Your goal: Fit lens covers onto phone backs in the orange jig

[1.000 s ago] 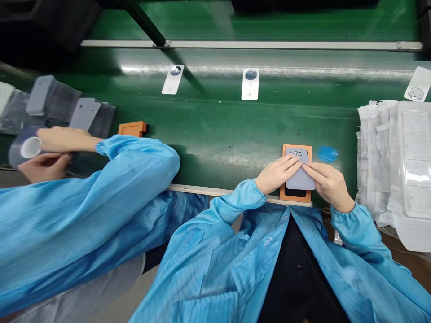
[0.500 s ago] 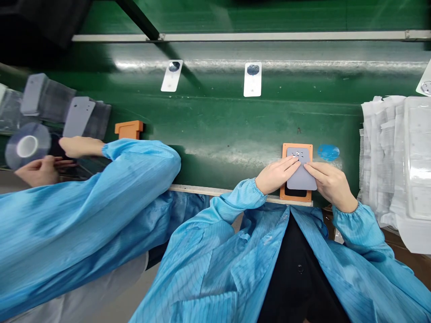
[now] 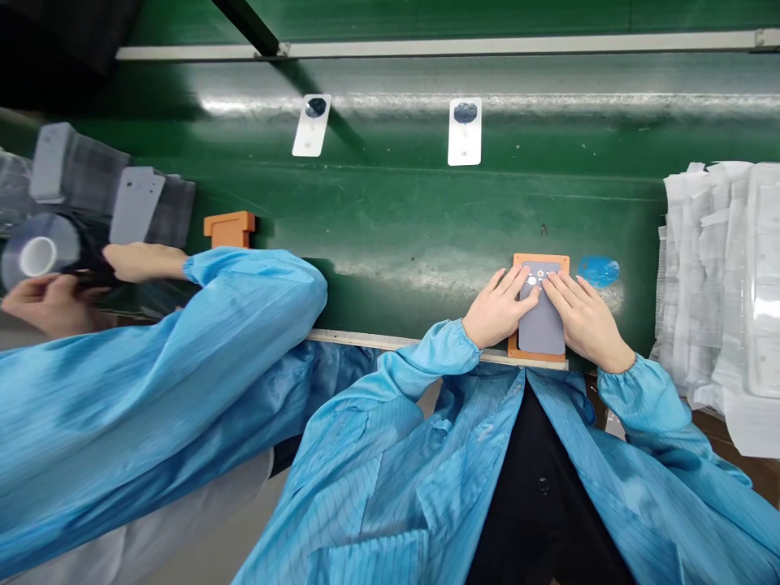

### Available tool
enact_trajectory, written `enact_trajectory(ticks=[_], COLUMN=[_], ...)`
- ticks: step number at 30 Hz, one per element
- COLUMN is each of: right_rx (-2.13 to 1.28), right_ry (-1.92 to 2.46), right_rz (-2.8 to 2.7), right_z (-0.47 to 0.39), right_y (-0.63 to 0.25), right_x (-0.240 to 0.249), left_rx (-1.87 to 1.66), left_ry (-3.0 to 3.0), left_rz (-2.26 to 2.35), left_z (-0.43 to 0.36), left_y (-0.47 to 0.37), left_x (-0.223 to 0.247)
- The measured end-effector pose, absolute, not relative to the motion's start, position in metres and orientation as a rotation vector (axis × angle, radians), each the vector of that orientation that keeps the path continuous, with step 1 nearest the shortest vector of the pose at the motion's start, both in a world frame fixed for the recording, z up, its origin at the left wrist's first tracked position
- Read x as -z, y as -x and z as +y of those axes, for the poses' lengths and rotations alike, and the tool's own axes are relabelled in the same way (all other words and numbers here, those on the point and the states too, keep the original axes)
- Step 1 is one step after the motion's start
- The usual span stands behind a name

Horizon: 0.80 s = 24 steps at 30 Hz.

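Note:
A grey plate [image 3: 541,317] with small holes near its top lies inside an orange frame [image 3: 536,355] at the front edge of the green bench. On the plate's left side my left hand [image 3: 496,310] rests with its fingers spread, their tips on the upper left part. My right hand [image 3: 586,318] lies over the right side, fingers stretched out and tips on the upper right part. Neither hand grips anything. Beside my right hand is a blue patch [image 3: 598,271] on the bench.
Two white cards [image 3: 311,126] with dark ovals lie further back. A co-worker's hands [image 3: 58,305] are at a tape roll [image 3: 38,256] on the left, near grey plates [image 3: 137,203] and an orange block [image 3: 230,229]. White packaging [image 3: 704,276] is stacked at right.
The grey plate has straightened and now sits within the orange frame, covering the dark area. Both my hands have gone from holding its edges to lying flatter. The view has shifted slightly.

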State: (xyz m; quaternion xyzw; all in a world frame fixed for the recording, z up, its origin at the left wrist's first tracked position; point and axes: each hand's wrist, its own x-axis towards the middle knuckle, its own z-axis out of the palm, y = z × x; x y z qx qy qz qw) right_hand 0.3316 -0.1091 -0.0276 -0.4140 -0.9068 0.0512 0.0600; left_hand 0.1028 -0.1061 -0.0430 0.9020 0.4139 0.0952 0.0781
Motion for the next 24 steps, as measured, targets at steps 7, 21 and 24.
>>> enact_trajectory(ticks=[7,21,24], right_rx=[-0.173,-0.189,-0.291], right_ry=[1.197,1.209,1.144], right_rz=[-2.740,-2.697,-2.563], right_z=[-0.111,-0.132,-0.133], right_y=[-0.333,-0.337,-0.340], right_x=[0.025,0.029,0.030], left_rx=[-0.349,-0.332,-0.426], left_ry=[-2.703,-2.559,-2.414], left_rz=[1.229,1.111,1.046], left_z=[-0.115,-0.123,-0.117], left_y=[-0.104,-0.091,-0.082], left_x=[0.045,0.038,0.043])
